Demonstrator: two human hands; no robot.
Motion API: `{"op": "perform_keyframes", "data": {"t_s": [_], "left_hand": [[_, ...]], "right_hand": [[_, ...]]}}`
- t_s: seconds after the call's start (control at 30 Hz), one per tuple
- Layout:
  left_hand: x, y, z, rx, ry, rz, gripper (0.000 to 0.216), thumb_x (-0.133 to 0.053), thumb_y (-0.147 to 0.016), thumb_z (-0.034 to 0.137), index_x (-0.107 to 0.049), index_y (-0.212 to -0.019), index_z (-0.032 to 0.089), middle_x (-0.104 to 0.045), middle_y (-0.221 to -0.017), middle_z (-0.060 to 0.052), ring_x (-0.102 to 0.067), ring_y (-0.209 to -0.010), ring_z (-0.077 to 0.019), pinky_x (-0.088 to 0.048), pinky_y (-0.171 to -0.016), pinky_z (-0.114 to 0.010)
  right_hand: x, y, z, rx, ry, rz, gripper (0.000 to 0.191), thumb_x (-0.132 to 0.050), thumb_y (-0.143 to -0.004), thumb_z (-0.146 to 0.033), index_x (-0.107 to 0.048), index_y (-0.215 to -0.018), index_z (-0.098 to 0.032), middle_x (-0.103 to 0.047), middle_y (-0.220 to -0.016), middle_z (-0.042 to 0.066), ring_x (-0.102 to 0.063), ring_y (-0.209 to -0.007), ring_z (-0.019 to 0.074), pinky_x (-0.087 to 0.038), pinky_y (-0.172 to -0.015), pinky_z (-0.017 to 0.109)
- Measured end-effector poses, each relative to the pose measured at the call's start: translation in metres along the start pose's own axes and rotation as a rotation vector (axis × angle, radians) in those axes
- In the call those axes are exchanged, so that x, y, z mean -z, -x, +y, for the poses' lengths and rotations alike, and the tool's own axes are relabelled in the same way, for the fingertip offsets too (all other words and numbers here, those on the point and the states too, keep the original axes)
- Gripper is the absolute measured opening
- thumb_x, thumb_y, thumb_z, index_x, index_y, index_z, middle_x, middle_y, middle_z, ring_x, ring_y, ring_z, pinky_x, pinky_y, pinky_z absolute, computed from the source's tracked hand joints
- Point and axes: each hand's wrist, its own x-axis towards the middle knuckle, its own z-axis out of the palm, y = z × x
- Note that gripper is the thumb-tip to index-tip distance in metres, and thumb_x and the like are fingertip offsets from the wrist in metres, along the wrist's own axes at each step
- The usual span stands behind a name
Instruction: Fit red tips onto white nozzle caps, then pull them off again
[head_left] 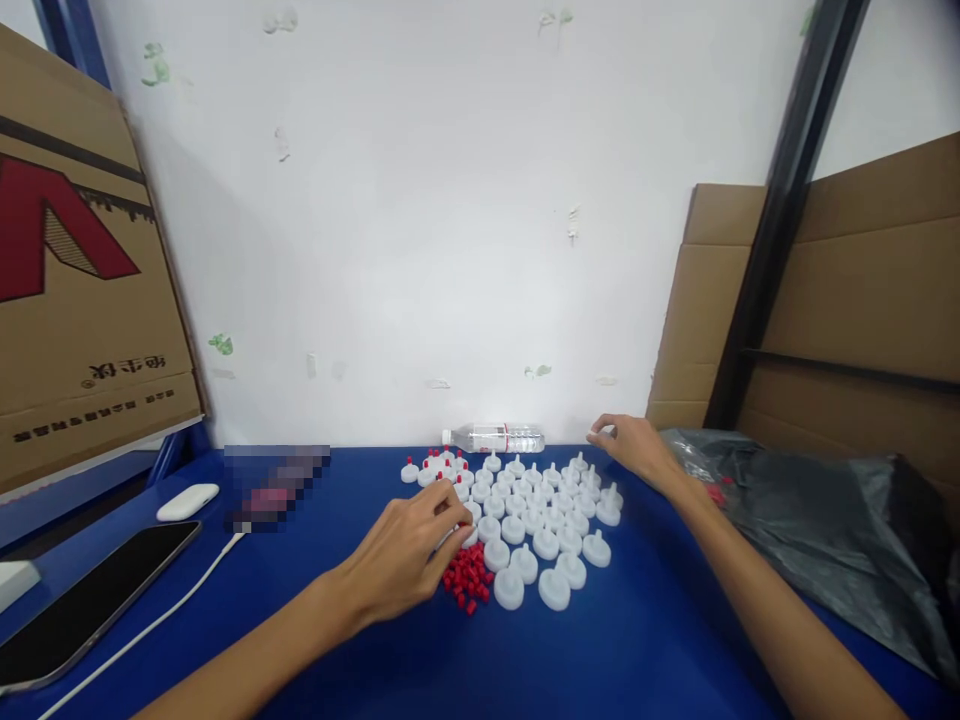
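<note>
My left hand [415,543] is closed in a pinch, its fingertips over the left side of a group of white nozzle caps [546,544] and just above a pile of small red tip caps [469,577]. What lies between those fingers is hidden. My right hand [632,445] hovers near the table's back edge, thumb and fingers curled together; anything in that pinch is too small to make out. Most of the white caps stand with their spouts upward and bare. Behind my left hand, several white caps with red tips [428,472] stand grouped.
A clear plastic bottle [495,437] lies against the wall. On the right is a dark grey plastic bag [817,530] with red pieces by it. A phone [97,600], a white earbud case [187,502] and a white cable [161,622] occupy the left. Cardboard [82,250] flanks the table.
</note>
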Motion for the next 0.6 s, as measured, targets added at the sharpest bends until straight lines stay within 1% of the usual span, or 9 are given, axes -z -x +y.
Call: {"op": "perform_keyframes", "data": {"t_s": [0.1,0.23,0.3,0.4,0.43,0.5,0.6], "left_hand": [[-0.002,0.002,-0.002,-0.019,0.002,-0.033,0.023,-0.038,-0.103,0.024,-0.060,-0.099,0.021,-0.055,-0.099,-0.004,-0.054,-0.079,-0.0146,-0.038,-0.065,-0.027],[-0.004,0.001,-0.001,-0.048,0.006,-0.025,0.024,-0.038,-0.102,0.022,-0.061,-0.096,0.019,-0.056,-0.096,-0.005,-0.055,-0.078,-0.0148,-0.038,-0.063,-0.027],[-0.004,0.001,0.000,-0.059,0.003,-0.025,0.024,-0.039,-0.101,0.021,-0.061,-0.094,0.019,-0.056,-0.094,-0.005,-0.055,-0.078,-0.0148,-0.038,-0.062,-0.027],[-0.003,0.001,0.003,-0.062,-0.005,-0.031,0.024,-0.039,-0.100,0.019,-0.061,-0.093,0.019,-0.057,-0.094,-0.005,-0.055,-0.077,-0.0146,-0.038,-0.061,-0.027],[-0.003,0.001,0.003,-0.062,-0.007,-0.032,0.023,-0.039,-0.100,0.019,-0.061,-0.093,0.019,-0.057,-0.094,-0.005,-0.055,-0.077,-0.0147,-0.038,-0.061,-0.027],[-0.003,0.002,0.004,-0.058,-0.006,-0.030,0.022,-0.039,-0.099,0.019,-0.061,-0.097,0.020,-0.058,-0.095,-0.005,-0.057,-0.079,-0.0153,-0.038,-0.061,-0.027],[-0.004,0.004,0.005,-0.040,-0.005,-0.026,0.021,-0.040,-0.099,0.019,-0.059,-0.108,0.022,-0.059,-0.100,-0.005,-0.059,-0.084,-0.0163,-0.038,-0.062,-0.028]], "right_hand": [[0.001,-0.001,0.011,-0.060,0.032,-0.096,0.018,-0.069,-0.081,-0.040,-0.077,-0.084,-0.023,-0.075,-0.087,0.008,-0.068,-0.084,0.0246,-0.042,-0.067,0.028],[0.002,-0.004,0.029,-0.173,0.065,-0.210,0.019,-0.073,-0.076,-0.040,-0.078,-0.079,-0.023,-0.075,-0.082,0.010,-0.069,-0.081,0.0273,-0.043,-0.063,0.029],[0.000,-0.004,0.034,-0.192,0.053,-0.279,0.017,-0.075,-0.073,-0.038,-0.078,-0.078,-0.023,-0.075,-0.077,0.008,-0.070,-0.078,0.0252,-0.044,-0.063,0.028],[-0.006,-0.004,0.037,-0.190,0.002,-0.409,0.011,-0.077,-0.070,-0.033,-0.076,-0.070,-0.022,-0.070,-0.062,0.003,-0.069,-0.068,0.0194,-0.045,-0.063,0.024],[-0.008,-0.004,0.037,-0.186,-0.020,-0.446,0.011,-0.077,-0.071,-0.032,-0.076,-0.068,-0.022,-0.069,-0.059,0.002,-0.068,-0.065,0.0179,-0.045,-0.063,0.023],[-0.011,-0.005,0.038,-0.183,-0.059,-0.496,0.018,-0.075,-0.074,-0.037,-0.075,-0.068,-0.020,-0.070,-0.060,0.002,-0.068,-0.061,0.0164,-0.046,-0.062,0.022],[-0.015,-0.007,0.040,-0.209,-0.090,-0.502,0.035,-0.062,-0.087,-0.047,-0.074,-0.071,-0.018,-0.072,-0.067,0.004,-0.068,-0.059,0.0164,-0.047,-0.060,0.024]]}}
